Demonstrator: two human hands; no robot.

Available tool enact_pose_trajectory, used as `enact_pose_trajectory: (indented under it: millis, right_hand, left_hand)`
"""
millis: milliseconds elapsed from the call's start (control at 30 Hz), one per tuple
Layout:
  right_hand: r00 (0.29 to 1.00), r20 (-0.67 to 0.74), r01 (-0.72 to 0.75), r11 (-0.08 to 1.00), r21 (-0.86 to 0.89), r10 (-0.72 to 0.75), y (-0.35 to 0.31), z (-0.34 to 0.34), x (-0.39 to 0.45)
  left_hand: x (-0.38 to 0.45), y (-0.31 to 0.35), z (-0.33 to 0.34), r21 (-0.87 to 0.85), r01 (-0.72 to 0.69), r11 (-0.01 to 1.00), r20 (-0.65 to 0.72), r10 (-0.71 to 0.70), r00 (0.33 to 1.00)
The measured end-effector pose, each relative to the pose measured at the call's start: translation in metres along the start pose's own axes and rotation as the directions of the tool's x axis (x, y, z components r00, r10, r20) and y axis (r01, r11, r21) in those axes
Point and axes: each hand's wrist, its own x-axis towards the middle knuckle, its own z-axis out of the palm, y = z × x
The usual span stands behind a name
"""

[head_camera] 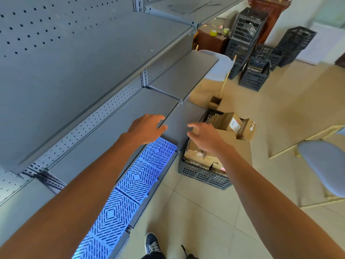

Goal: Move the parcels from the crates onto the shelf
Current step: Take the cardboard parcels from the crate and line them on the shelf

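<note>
Reaching hand [207, 139], cardboard parcels [231, 124], mesh crate [203, 174]

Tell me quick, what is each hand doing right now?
Left hand: open, empty, over the shelf.
Right hand: open, empty, above the parcels.
</note>
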Motion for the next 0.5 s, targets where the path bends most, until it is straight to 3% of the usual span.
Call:
enact_pose_trajectory:
  millis: [267, 500]
  right_hand:
    - [0.999, -0.029, -0.024, 1.000, -0.016, 0.023, 0.008, 0.011, 0.002]
    - [0.996, -0.028, -0.089, 0.995, 0.036, 0.090, 0.056, 0.008, 0.004]
  left_hand:
    - [0.013, -0.003, 0.015, -0.026, -0.004, 1.000, 0.025, 0.005, 1.000]
    - [0.041, 0.029, 0.042, 0.001, -0.036, 0.999, 0.066, 0.035, 0.997]
